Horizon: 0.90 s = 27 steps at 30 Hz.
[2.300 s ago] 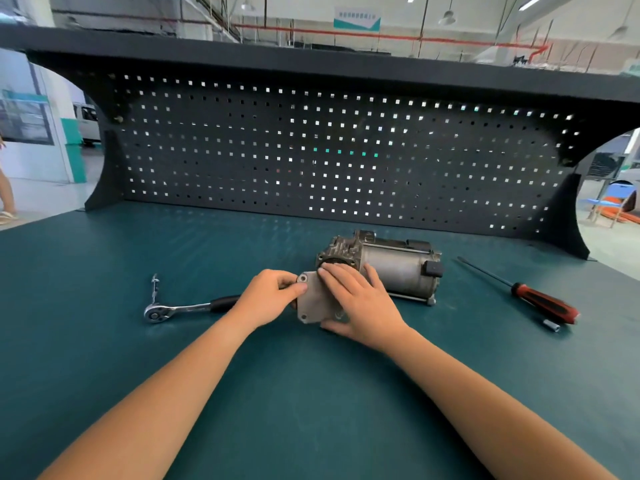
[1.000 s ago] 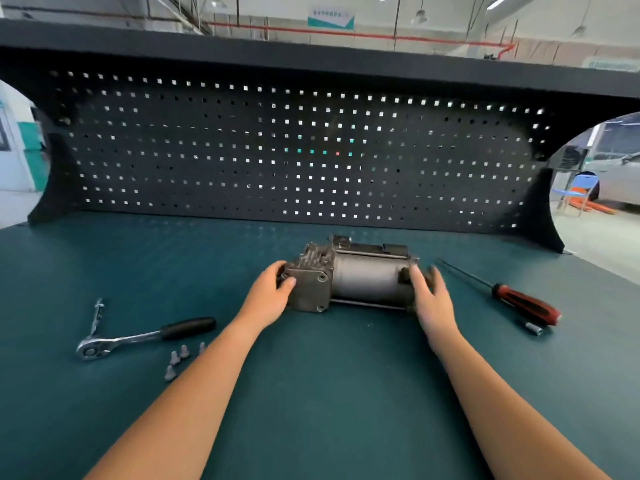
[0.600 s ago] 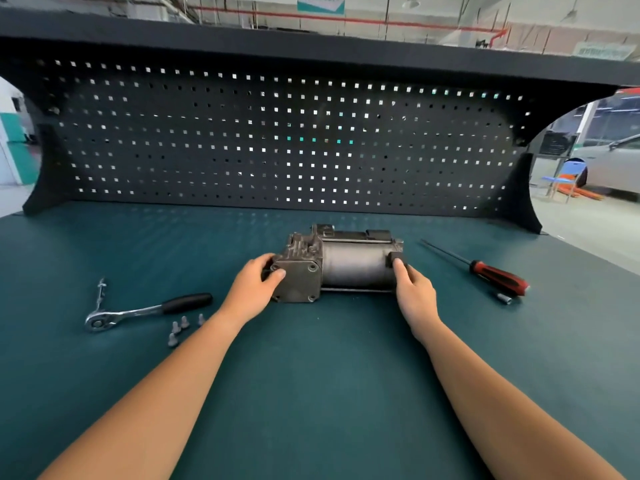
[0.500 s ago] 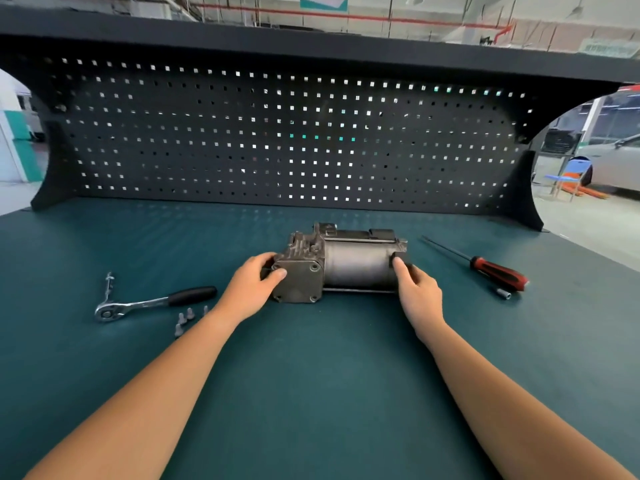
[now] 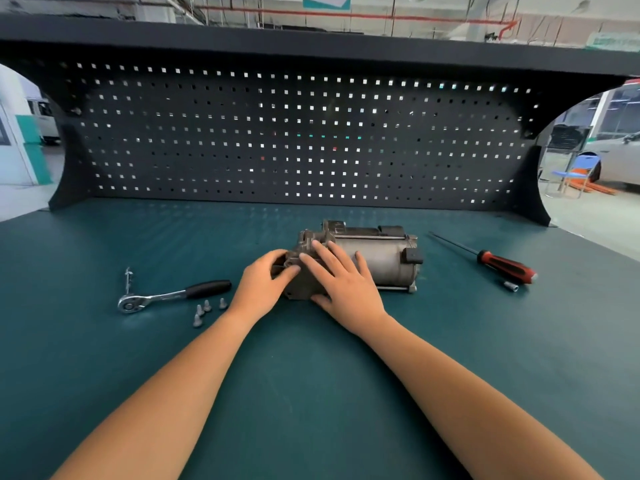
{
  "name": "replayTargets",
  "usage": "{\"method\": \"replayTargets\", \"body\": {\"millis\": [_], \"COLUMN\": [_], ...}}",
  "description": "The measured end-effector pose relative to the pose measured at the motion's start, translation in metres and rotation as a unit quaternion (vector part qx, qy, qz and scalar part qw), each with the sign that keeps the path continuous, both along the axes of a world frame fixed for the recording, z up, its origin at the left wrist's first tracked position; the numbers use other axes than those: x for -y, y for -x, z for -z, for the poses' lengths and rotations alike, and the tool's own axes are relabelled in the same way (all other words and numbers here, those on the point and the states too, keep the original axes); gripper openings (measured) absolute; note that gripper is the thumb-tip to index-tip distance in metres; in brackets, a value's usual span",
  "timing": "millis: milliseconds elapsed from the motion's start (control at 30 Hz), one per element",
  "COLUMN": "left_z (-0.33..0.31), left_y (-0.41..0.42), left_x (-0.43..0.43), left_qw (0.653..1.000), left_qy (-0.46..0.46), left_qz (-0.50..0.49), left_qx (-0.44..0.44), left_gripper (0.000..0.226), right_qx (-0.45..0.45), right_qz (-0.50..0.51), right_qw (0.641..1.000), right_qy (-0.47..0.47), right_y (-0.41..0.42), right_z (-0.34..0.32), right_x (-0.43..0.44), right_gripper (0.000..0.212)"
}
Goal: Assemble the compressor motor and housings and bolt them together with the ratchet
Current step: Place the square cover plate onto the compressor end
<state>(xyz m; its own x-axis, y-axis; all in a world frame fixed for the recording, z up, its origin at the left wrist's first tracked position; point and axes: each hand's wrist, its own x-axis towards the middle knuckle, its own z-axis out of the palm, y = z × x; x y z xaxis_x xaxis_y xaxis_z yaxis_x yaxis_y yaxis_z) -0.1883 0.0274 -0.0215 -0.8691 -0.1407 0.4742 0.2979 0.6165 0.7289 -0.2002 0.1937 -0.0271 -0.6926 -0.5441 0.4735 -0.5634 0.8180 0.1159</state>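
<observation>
The right hand [image 5: 341,280] has left the far end of the compressor motor [image 5: 381,261] and now lies flat over the end housing [image 5: 302,288], fingers straight and spread. The left hand [image 5: 261,285] stays curled around that housing's left edge. The assembly lies on its side mid-bench on the green mat [image 5: 311,393], housing apparently seated; four bolts [image 5: 207,305] and the ratchet [image 5: 166,295] lie untouched to its left, so bolting looks like the next step.

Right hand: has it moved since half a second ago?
Yes. The right hand moved leftward along the compressor, away from the screwdriver, from the black connector to the housing beside the left hand.
</observation>
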Motion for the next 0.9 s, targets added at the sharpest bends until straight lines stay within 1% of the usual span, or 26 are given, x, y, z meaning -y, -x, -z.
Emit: {"method": "replayTargets", "body": {"millis": [33,100,167,200,267,300,333,500,600,733,900], "left_z": [-0.001,-0.002,-0.001,-0.001,-0.001,-0.002,-0.002,-0.003,-0.004,-0.006,-0.005], "left_y": [0.000,0.000,-0.001,-0.002,-0.004,-0.004,-0.005,-0.008,-0.009,-0.010,-0.012], "left_x": [0.002,0.007,0.012,0.013,0.011,0.009,0.008,0.004,0.004,0.005,0.005], "left_qw": [1.000,0.995,0.990,0.989,0.989,0.990,0.991,0.993,0.993,0.992,0.990], "left_qy": [0.013,0.071,0.107,0.109,0.104,0.095,0.081,0.031,0.020,0.046,0.086], "left_qz": [0.009,0.023,0.005,-0.014,-0.042,-0.046,-0.045,-0.034,-0.030,-0.033,-0.038], "left_qx": [0.015,0.063,0.096,0.099,0.095,0.093,0.094,0.105,0.109,0.112,0.101], "left_gripper": [0.041,0.053,0.056,0.052,0.034,0.024,0.019,0.020,0.019,0.020,0.017], "right_qx": [-0.001,-0.001,-0.003,-0.005,-0.008,-0.009,-0.010,0.002,-0.002,-0.020,-0.038], "right_qz": [0.001,0.001,0.000,-0.001,-0.009,-0.013,-0.015,0.000,0.004,-0.013,-0.018], "right_qw": [1.000,1.000,1.000,1.000,0.999,0.998,0.998,1.000,1.000,1.000,0.999], "right_qy": [0.003,0.014,0.022,0.027,0.047,0.053,0.054,0.012,0.002,0.007,0.035], "right_y": [0.001,0.003,0.003,0.003,0.002,0.001,0.001,0.002,0.003,0.002,0.001], "right_z": [0.000,0.001,0.001,0.001,0.001,0.001,0.001,0.002,0.001,-0.003,-0.001], "right_x": [-0.001,-0.002,-0.003,-0.002,-0.003,-0.004,-0.005,-0.004,-0.001,0.000,-0.001], "right_gripper": [0.071,0.069,0.067,0.065,0.062,0.062,0.062,0.077,0.076,0.072,0.071]}}
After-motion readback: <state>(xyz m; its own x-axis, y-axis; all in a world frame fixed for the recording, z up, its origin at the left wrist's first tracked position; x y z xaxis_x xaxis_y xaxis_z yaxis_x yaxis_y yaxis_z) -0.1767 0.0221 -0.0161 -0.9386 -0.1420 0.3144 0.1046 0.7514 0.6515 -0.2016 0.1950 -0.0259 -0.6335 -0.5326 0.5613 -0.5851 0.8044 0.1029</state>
